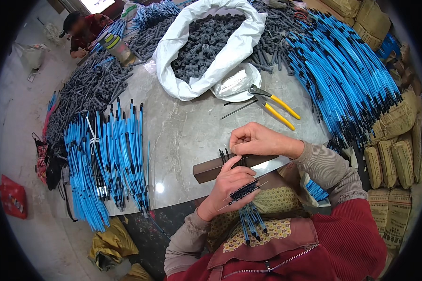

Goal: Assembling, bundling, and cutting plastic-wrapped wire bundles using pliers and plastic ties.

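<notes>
My left hand (229, 185) is closed round a small bundle of thin blue tubes (252, 219) with black ends. Their lower ends hang over my lap, and several black tips stand up past the fingers. A dark strip with thin metal pins (244, 191) lies across that hand. Just above, my right hand (258, 140) is pinched close to the black tips; whatever is between its fingertips is hidden. Both hands are at a brown block (208, 170) on the table's near edge. Beyond them lie pliers with yellow handles (284, 107).
A white sack (173, 44) of dark grey fittings (206, 42) stands at the back, with loose grey pieces (86, 86) heaped around it. Blue tubes (344, 77) are piled at right, with more bundles (105, 159) at left. A person (82, 30) sits at far left.
</notes>
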Demonstrator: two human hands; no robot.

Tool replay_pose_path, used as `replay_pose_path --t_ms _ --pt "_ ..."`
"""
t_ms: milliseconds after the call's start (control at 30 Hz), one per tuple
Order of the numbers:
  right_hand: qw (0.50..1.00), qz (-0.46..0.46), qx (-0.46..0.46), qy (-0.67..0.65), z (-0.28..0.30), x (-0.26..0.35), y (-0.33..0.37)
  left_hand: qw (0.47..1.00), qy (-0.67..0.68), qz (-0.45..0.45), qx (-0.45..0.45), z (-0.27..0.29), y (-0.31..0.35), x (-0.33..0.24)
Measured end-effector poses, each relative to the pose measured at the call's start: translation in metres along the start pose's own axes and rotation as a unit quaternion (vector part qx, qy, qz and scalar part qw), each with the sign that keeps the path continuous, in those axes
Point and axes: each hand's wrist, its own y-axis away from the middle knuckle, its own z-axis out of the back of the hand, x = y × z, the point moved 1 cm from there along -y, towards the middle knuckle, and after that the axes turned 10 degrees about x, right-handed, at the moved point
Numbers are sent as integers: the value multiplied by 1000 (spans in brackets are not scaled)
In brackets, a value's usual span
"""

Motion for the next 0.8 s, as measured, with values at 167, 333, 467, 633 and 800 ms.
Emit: replay_pose_path --t_ms 167,333,467,633,800 --pt "999 24 -13 19 -2 2 -3 1000 1 0 3 -1 0 1" --pt "999 40 -12 35 -3 -1 -7 1000 9 2 6 0 1 1" --pt "998 47 -8 47 -4 3 -10 1000 15 1 9 1 1 2" --pt "999 40 4 29 -6 8 -13 1000 10 -1 12 1 1 2" --pt "998 33 20 44 -1 3 -13 1000 12 3 10 1 1 1"
